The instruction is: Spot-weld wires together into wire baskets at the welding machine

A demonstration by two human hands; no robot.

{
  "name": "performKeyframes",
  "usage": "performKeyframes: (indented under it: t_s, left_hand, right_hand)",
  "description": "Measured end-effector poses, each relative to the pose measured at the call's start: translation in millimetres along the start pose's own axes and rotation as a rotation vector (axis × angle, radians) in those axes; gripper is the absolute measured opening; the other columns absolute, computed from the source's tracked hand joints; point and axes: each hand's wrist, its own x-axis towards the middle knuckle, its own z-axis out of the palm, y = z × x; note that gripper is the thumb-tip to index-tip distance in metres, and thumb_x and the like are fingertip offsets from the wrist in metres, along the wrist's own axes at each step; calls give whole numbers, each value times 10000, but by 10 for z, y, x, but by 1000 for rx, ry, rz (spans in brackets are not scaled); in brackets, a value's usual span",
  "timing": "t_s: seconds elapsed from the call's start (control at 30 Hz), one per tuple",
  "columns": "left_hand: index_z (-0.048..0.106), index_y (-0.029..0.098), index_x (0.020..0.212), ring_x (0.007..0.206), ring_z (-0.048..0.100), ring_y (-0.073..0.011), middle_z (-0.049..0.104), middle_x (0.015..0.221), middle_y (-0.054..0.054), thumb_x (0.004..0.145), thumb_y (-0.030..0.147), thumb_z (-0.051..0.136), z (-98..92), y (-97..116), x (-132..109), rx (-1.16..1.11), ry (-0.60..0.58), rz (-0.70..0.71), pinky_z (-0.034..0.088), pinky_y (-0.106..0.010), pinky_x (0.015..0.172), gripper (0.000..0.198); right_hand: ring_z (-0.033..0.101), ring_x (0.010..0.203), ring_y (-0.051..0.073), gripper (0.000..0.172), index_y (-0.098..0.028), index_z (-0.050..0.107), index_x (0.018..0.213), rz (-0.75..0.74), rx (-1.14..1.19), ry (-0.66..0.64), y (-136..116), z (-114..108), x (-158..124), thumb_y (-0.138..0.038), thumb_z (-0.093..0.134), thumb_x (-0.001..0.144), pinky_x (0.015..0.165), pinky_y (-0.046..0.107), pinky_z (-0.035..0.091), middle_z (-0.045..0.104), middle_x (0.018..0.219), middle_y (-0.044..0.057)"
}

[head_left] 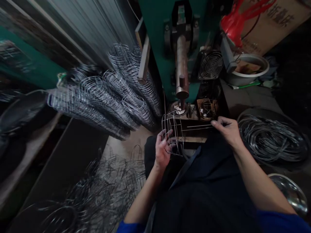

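My left hand [163, 149] grips a small wire frame [171, 127] of thin metal rods, held just below the electrode [181, 92] of a green welding machine [167, 35]. My right hand [227, 128] pinches the right ends of thin straight wire rods [198, 127] that lie across the machine's small wooden table [191, 139]. Both hands are closed on their wires. My dark apron fills the lower middle of the view.
Long stacks of finished wire grilles [109, 94] lean at the left. Loose bent wires [104, 187] litter the floor lower left. A tub of coiled wire [272, 139] sits at right, with a shiny bowl [290, 192] below. A small fan [211, 64], a parts box [207, 108] and a white basin [250, 69] stand behind.
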Motion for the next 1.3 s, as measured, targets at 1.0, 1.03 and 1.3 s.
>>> performKeyframes:
  t_s: [1.0, 1.03, 1.3]
  left_hand:
    - [482, 236, 1285, 1006, 624, -193, 543, 1384, -142, 720, 383, 817, 11, -220, 729, 155, 168, 140, 519, -300, 781, 673]
    - [484, 237, 1283, 1002, 625, -190, 546, 1383, -140, 718, 384, 819, 15, -221, 742, 153, 169, 143, 519, -306, 793, 673]
    - [498, 243, 1264, 1030, 625, -199, 567, 1351, -126, 698, 392, 835, 49, -244, 869, 140, 164, 155, 509, -355, 889, 676]
  right_hand:
    - [281, 553, 121, 587, -210, 349, 521, -80, -52, -133, 274, 328, 777, -580, 746, 747, 539, 278, 213, 306, 555, -41]
    - [282, 553, 122, 587, -210, 348, 522, -78, -54, -133, 288, 325, 790, -579, 746, 747, 540, 277, 216, 307, 557, -41]
    - [285, 542, 125, 581, -213, 367, 513, -91, -73, -136, 296, 307, 897, -595, 736, 747, 529, 278, 218, 314, 547, -36]
